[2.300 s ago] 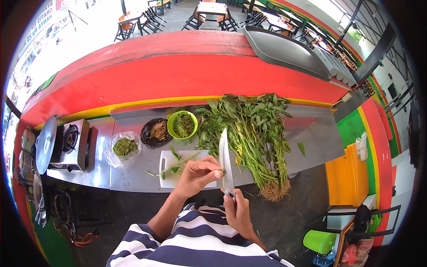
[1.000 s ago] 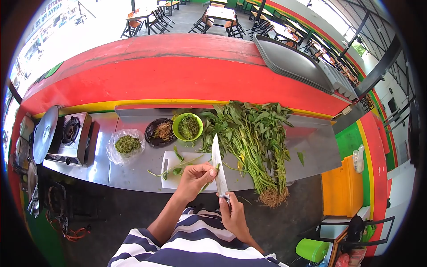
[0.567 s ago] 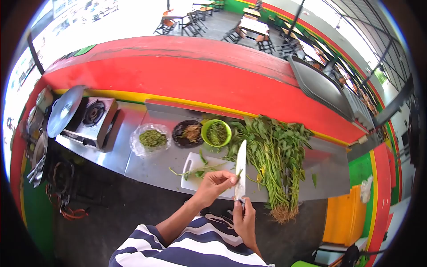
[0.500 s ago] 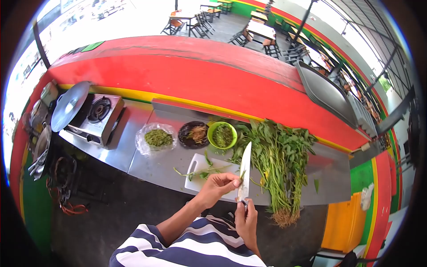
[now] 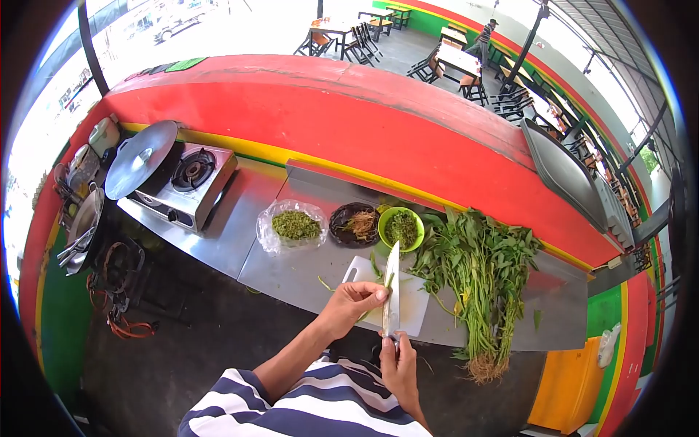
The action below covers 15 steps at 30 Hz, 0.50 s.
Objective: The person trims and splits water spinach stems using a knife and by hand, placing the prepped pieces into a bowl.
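My right hand [image 5: 399,364] grips a kitchen knife [image 5: 392,302] by its handle, blade pointing up and away from me. My left hand [image 5: 355,302] is closed, with a thin green stem [image 5: 389,281] pinched between thumb and fingers against the blade. Both hands are over the near edge of a white cutting board [image 5: 415,304], which they partly hide. A few green bits show at the board's far left. To the right lies a large bunch of leafy greens [image 5: 477,291], its roots hanging past the counter's front edge.
Behind the board stand a lime-green bowl [image 5: 420,234] of chopped greens, a dark bowl [image 5: 335,233] with roots, and a clear plastic bag [image 5: 267,237] of chopped greens. A gas stove [image 5: 207,186] sits left. A red wall [image 5: 328,116] borders the counter; a person [image 5: 483,42] walks beyond it.
The view has swung left, so the counter appears farther right. My hands keep their hold on the knife and stem. The person in the background now shows more fully.
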Each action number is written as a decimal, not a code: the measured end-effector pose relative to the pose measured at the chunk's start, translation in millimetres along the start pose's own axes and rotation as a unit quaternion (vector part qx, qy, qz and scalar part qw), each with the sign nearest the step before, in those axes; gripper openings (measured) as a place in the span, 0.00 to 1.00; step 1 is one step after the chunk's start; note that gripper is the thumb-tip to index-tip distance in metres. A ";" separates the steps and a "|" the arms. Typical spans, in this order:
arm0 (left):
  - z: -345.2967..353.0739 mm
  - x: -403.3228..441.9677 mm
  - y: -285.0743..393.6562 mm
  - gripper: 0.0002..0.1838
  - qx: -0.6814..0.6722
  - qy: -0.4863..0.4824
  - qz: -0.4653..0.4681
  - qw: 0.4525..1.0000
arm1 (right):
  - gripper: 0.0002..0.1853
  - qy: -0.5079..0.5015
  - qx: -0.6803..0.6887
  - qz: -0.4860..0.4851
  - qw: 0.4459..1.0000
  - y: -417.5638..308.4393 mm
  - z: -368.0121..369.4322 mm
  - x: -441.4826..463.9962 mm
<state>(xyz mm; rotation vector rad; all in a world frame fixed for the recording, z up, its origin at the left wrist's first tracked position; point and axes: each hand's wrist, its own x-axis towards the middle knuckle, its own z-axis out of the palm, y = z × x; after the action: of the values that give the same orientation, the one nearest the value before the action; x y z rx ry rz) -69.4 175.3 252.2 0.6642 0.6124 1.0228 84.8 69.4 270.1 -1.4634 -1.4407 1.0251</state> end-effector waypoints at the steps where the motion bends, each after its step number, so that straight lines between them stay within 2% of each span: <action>1: -2.1 0.3 -0.4 0.09 -0.003 0.005 -0.006 1.000 | 0.11 0.001 -0.002 0.004 1.000 1.9 0.8 0.3; 4: 1.4 -2.7 -1.1 0.08 -0.021 0.007 -0.023 0.999 | 0.11 0.000 -0.003 0.021 1.000 1.7 -4.7 1.8; 9: -4.1 -15.8 -3.6 0.08 -0.037 0.001 -0.025 0.999 | 0.12 -0.039 -0.008 -0.006 0.999 -1.4 1.2 8.2; 15: -12.2 -30.4 -5.9 0.09 0.023 0.046 0.062 0.997 | 0.12 -0.082 0.067 0.039 0.994 14.0 12.3 8.1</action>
<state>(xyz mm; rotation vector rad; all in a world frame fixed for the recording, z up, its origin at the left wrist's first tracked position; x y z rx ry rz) -86.9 148.1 244.4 0.7054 0.6830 1.1615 77.9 77.5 252.8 -1.3730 -1.4085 1.2912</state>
